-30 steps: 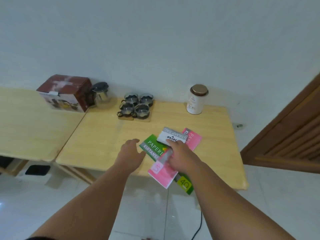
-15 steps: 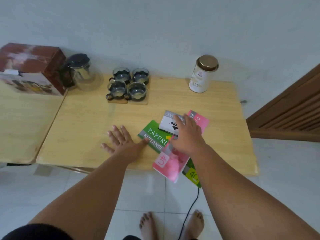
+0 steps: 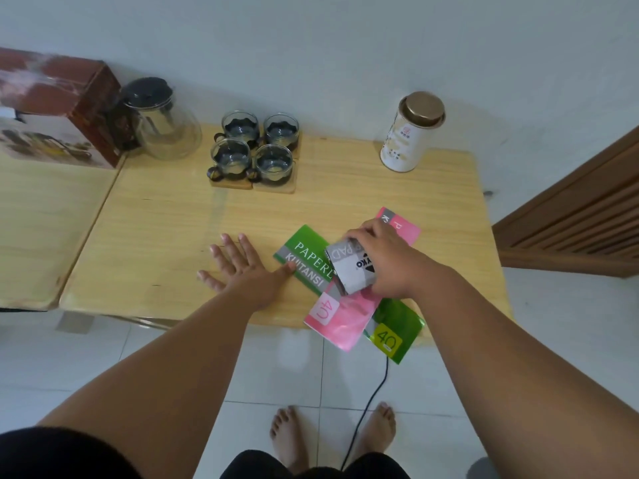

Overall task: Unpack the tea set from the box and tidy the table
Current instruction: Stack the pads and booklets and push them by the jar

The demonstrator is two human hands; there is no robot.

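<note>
My right hand grips a small grey-and-white stamp-pad box, lifted and tilted over a pink receipt book that crosses a green receipt book. Both books hang over the table's front edge. My left hand lies flat on the wooden table, fingers spread, thumb touching the green book. At the back stand a glass teapot with a black lid and several glass cups on wooden coasters. The red tea-set box sits at the far left.
A white tin with a gold lid stands at the table's back right. A second wooden table adjoins on the left. A brown slatted door is at the right. A black cable runs across the floor tiles by my bare feet.
My right hand has closed on the stamp-pad box and raised it off the books, tilting it. My left hand has settled flat beside the green book. The view has tipped downward.
</note>
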